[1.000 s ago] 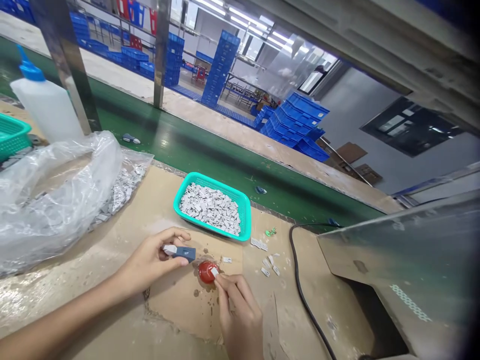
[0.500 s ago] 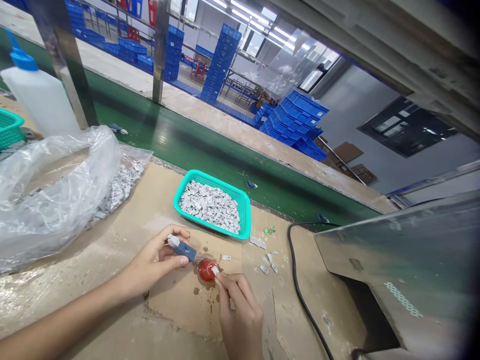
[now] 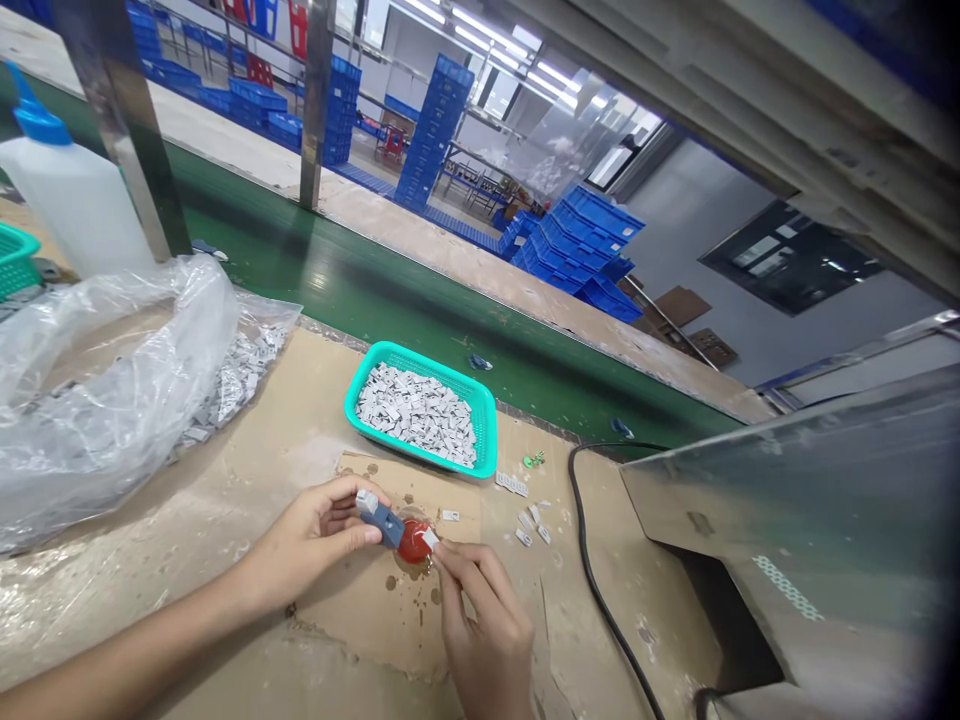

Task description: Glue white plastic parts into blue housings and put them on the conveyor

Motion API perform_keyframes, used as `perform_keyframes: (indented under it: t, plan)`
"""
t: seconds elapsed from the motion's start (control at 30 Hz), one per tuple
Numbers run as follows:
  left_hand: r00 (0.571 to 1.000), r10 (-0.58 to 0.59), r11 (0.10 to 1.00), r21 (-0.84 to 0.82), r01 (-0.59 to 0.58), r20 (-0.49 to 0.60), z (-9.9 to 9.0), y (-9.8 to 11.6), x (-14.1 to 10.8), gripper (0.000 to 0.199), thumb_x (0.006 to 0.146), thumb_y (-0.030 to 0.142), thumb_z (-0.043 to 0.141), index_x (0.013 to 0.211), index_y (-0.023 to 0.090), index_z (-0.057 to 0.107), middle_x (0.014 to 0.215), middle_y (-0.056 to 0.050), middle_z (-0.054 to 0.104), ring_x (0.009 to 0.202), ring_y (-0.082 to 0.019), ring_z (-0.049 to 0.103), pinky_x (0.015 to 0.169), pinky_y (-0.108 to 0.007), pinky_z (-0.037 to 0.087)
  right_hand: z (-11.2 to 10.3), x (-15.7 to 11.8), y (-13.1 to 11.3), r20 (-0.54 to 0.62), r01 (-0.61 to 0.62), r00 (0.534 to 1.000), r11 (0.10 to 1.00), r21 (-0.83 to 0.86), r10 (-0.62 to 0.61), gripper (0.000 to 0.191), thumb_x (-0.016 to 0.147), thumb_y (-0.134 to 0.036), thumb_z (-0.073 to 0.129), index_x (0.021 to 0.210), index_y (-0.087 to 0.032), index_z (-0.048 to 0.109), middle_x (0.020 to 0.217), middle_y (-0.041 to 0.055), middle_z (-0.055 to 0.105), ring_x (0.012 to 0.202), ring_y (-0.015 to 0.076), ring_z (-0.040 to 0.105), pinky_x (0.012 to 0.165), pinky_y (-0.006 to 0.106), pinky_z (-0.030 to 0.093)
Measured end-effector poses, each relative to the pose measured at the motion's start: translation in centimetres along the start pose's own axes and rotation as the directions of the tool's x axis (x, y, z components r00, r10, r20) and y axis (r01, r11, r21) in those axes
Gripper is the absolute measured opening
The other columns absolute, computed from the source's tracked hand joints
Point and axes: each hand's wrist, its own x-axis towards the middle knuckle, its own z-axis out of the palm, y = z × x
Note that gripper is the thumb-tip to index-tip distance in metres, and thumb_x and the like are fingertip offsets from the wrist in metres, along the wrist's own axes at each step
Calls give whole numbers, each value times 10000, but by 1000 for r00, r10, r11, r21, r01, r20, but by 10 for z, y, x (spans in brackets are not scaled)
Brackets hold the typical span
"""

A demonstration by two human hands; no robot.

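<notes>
My left hand [image 3: 330, 530] is closed round a dark blue plastic part with a light grey end [image 3: 382, 520], held tilted at the left edge of a small red dish [image 3: 414, 542]. Between thumb and fingertips, my right hand [image 3: 480, 610] pinches a small white plastic piece [image 3: 430, 538] over the dish's right side. Wet spots mark the cardboard [image 3: 360, 620] around the dish. Just beyond it lies a single loose white piece [image 3: 450, 516]. Behind my hands stands a green basket [image 3: 489, 450] full of small white-grey pieces [image 3: 412, 410].
A clear plastic bag [image 3: 150, 420] of pieces and a white squeeze bottle [image 3: 82, 210] stand left. Loose pieces [image 3: 534, 520] and a black cable [image 3: 592, 570] lie right, beside a metal housing [image 3: 840, 500]. Beyond runs a green conveyor belt [image 3: 360, 275] carrying blue parts [image 3: 480, 362].
My left hand has moved slightly right and down, bringing the blue part to the dish's edge. My right hand stays at the dish with the white piece. Parts on the belt have shifted left.
</notes>
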Motion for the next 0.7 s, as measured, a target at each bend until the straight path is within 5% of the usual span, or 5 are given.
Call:
perform_keyframes:
  t: [0.3,0.53,0.7]
  plan:
    - [998,-35,999,33,34,52,1,2,-3,115,732,193,540,846,187,531,884,-13,590,872,-152,551,802,-283,391,-6,1,12,41,-27,999,998,49,25,196,745,-17,529,842,-154,631,754,53,591,710,135,584,624,223,496]
    - [996,-51,999,0,51,79,3,2,-2,119,735,187,539,853,191,532,863,-1,593,853,-135,556,781,-262,392,-6,11,-6,92,-207,978,916,344,186,269,740,-41,559,921,-230,623,788,22,598,722,128,589,604,223,509]
    - [993,-64,998,-5,65,96,1,2,-4,115,728,178,545,841,180,528,838,0,592,827,-131,558,767,-259,393,0,6,-11,144,-237,970,893,383,196,260,738,-44,562,904,-229,634,809,27,589,754,135,583,637,241,507]
